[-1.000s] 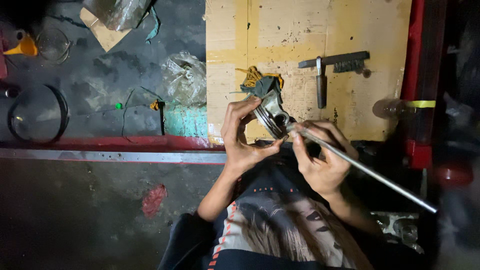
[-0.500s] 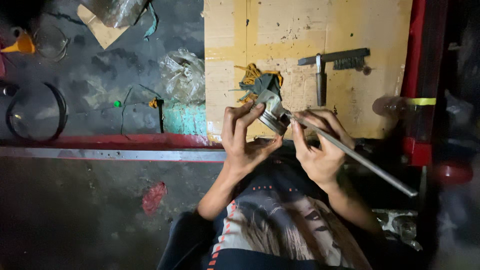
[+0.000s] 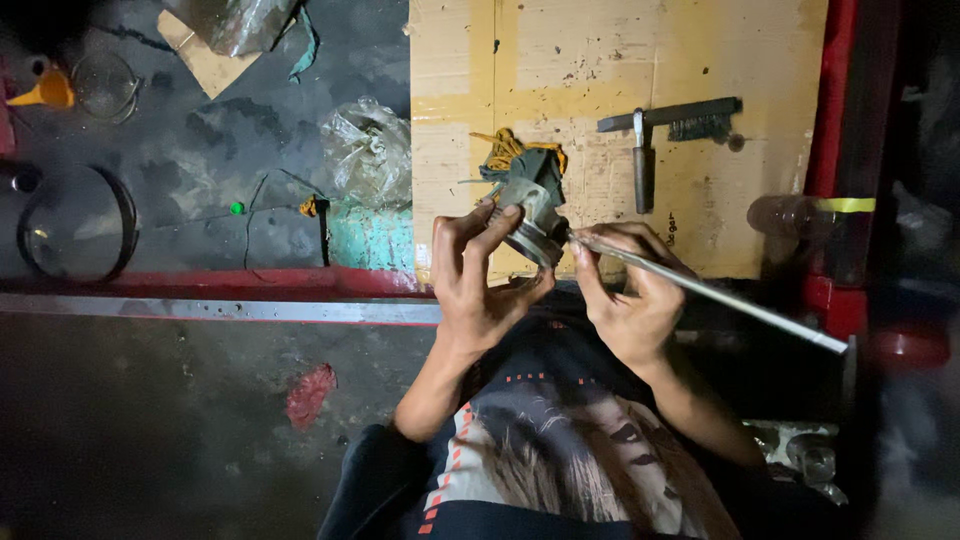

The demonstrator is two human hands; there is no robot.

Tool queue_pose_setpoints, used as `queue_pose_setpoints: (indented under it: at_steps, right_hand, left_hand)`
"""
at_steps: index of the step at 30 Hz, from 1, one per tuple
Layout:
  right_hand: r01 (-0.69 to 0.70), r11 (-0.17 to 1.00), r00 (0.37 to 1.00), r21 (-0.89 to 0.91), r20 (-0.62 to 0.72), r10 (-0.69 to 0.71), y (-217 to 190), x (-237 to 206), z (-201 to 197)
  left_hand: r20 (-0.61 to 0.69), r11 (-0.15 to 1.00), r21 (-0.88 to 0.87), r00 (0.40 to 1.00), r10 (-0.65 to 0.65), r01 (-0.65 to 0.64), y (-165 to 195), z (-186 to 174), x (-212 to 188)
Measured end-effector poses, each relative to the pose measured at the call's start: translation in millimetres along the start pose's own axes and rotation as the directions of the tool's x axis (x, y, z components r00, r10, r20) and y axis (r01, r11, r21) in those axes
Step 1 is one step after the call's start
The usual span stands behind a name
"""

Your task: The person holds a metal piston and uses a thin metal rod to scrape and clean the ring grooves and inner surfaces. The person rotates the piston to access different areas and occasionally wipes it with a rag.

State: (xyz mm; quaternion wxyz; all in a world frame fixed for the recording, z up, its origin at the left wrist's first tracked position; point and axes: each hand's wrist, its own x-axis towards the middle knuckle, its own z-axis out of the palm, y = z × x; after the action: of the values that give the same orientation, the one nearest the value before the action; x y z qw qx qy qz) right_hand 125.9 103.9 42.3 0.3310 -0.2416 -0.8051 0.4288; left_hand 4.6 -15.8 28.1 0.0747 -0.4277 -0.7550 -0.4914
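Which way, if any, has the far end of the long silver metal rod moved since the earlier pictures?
Yes. The long silver metal rod now ends higher, nearer the red vertical bar; its tip stays at the round metal part in the left hand.

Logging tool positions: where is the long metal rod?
Head view, right of centre: the long metal rod lies in the right hand, tip against the piston.

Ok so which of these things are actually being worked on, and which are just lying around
In hand:
- left hand holding the round metal piston-like part
- right hand holding the long metal rod, tip at the part

Lying about:
- brush on the cardboard sheet
- yellow-and-green rag
- crumpled plastic bag
- orange funnel
- black ring
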Motion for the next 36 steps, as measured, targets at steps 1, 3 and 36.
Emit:
queue_pose_setpoints:
  at_steps: [1,3,36]
  right_hand:
    - [0.046,0.998,0.999,-0.048,0.015,-0.045,1.8,1.9,-1.9]
    - [0.141,0.98,0.99,-0.142,0.048,-0.135,6.0,8.7,-7.5]
    - [-0.107,0.845,0.993,0.525,0.021,0.112,76.3,9.5,-24.8]
  left_hand:
    - [0.035,0.999,-0.028,0.999,-0.025,0.026,0.3,-1.5,0.2]
    - [0.106,0.994,-0.081,0.992,-0.066,0.075,-1.1,-6.5,3.0]
    - [0.514,0.556,-0.665,0.845,-0.144,0.499,-46.7,17.8,6.5]
